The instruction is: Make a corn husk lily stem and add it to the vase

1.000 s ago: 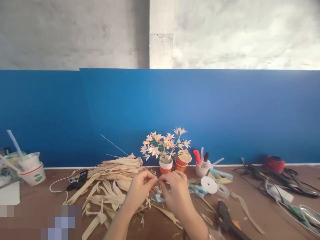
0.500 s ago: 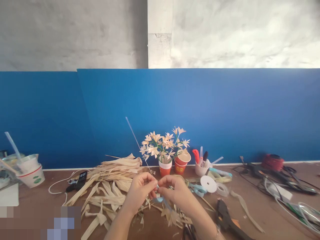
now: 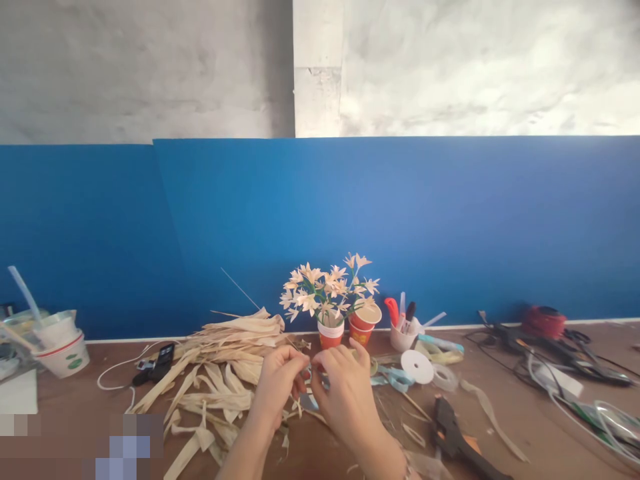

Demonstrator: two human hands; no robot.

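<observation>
My left hand [image 3: 281, 383] is closed in a pinch in the middle of the head view. A thin pale wire [image 3: 240, 289] slants up and left from the direction of its fingertips. My right hand [image 3: 345, 393] meets it from the right, thumb and forefinger pinched near the left fingertips, its back turned to the camera. What those right fingertips grip is hidden. A bit of light blue ribbon [image 3: 309, 401] shows just below and between both hands. Pale husk flowers [image 3: 313, 287] on green stems stand in stacked paper cups [image 3: 331, 333] behind the hands.
Dry husks [image 3: 235, 340] are heaped on the left of the brown table [image 3: 117, 407]. Right of the hands lie a white spool [image 3: 417, 367], blue ribbon loops [image 3: 399, 380] and a black glue gun [image 3: 453, 433]. Behind are a pen cup [image 3: 401, 338] and red cups [image 3: 361, 333].
The wire has swung lower and to the left. My right hand has turned over, its back now up and its fingers raised. Scissors and husk flowers below it no longer show.
</observation>
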